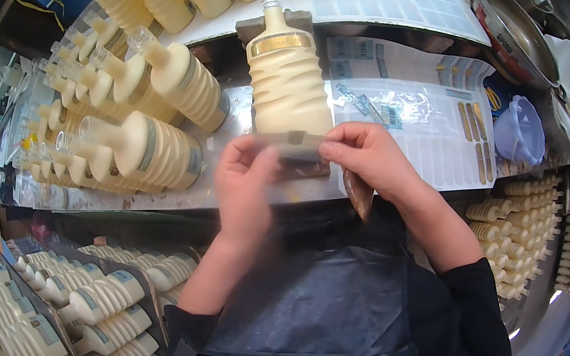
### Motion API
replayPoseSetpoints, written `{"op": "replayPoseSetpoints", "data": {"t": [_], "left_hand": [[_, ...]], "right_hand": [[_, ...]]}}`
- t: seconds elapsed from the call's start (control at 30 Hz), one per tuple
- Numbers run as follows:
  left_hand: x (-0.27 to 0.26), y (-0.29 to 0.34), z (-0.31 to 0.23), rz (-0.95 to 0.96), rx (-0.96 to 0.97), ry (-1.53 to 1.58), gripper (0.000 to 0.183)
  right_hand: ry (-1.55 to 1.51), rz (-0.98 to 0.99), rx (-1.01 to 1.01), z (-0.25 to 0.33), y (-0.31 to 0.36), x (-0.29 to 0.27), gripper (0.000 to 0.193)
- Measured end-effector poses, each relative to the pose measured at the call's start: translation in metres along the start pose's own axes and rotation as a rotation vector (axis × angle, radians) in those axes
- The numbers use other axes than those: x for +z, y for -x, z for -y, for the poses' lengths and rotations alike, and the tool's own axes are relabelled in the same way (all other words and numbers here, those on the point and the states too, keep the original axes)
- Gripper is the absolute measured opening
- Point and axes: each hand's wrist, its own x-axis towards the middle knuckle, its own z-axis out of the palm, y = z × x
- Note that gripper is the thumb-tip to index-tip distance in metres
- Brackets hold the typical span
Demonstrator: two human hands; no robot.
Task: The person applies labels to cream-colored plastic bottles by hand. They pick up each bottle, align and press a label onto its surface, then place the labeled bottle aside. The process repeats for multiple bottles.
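A cream, ridged bottle [291, 87] with a clear threaded neck and a gold band lies in front of me, propped on a dark support [251, 29]. Across its lower end a thin greyish label strip [296, 138] is stretched between my two hands. My left hand [244, 179], blurred by motion, has thumb and fingers closed at the strip's left end. At the other end, my right hand [370, 158] pinches the strip between thumb and fingertips. Under the right hand hangs a brown pointed piece [357, 195] whose kind I cannot make out.
Several similar bottles [164, 149] crowd the table's left side. To the right lies a label sheet [412, 116] with gold and blue-grey strips, beside a lavender bucket [520, 130]. More bottles fill racks at lower left [101, 301] and right [516, 235]. A metal pan [520, 36] stands far right.
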Motion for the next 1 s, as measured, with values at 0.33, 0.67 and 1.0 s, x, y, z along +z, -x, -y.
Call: {"op": "replayPoseSetpoints", "data": {"t": [0.33,0.67,1.0], "left_hand": [[-0.032,-0.021,0.033,-0.021,-0.088,-0.090,0.009],[-0.031,-0.026,0.039,0.021,-0.086,-0.053,0.033],[-0.031,-0.032,0.034,0.044,-0.078,-0.023,0.036]], "right_hand": [[0.355,-0.180,-0.004,0.003,-0.025,0.000,0.019],[0.288,-0.237,0.028,0.000,-0.027,0.004,0.015],[0.232,-0.236,-0.058,-0.019,-0.036,-0.028,0.019]]}}
